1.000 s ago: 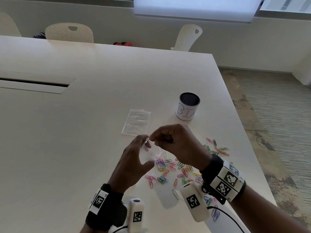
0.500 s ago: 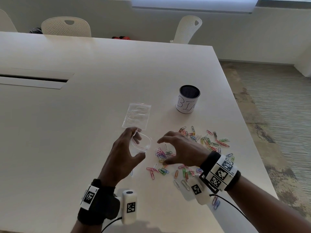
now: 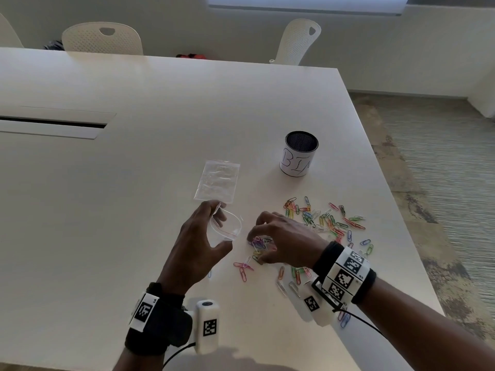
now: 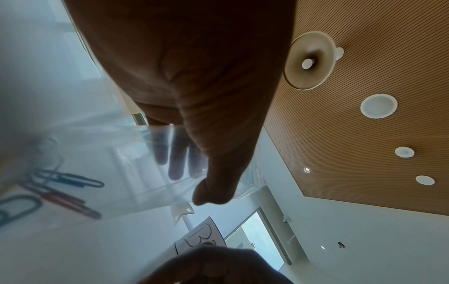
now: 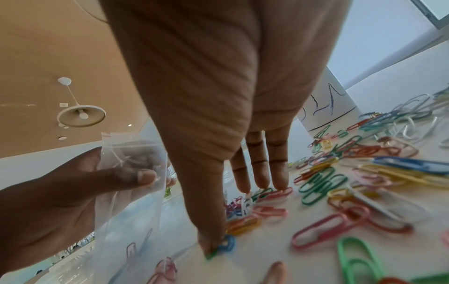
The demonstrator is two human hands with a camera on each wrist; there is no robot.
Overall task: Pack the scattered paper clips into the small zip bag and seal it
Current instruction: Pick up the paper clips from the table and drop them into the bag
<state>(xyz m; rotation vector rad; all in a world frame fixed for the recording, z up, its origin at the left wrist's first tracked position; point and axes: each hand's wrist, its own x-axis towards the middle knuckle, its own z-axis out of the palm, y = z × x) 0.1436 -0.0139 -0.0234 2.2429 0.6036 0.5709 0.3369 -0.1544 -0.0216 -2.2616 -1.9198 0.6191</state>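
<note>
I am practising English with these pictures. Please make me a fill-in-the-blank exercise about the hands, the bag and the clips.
1. The left hand holds the zip bag with its mouth ____.
2. The right hand reaches down onto the ____ on the table.
3. A second clear bag lies ____ on the table.
4. The cup stands ____ the clips.

Missing words: open; paper clips; flat; beyond

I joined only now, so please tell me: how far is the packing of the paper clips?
Early stage. A few clips already show inside the zip bag, which the left hand holds open. The right hand is gathering more from the table. Most paper clips are not yet packed, and the bag is not yet sealed.
</note>
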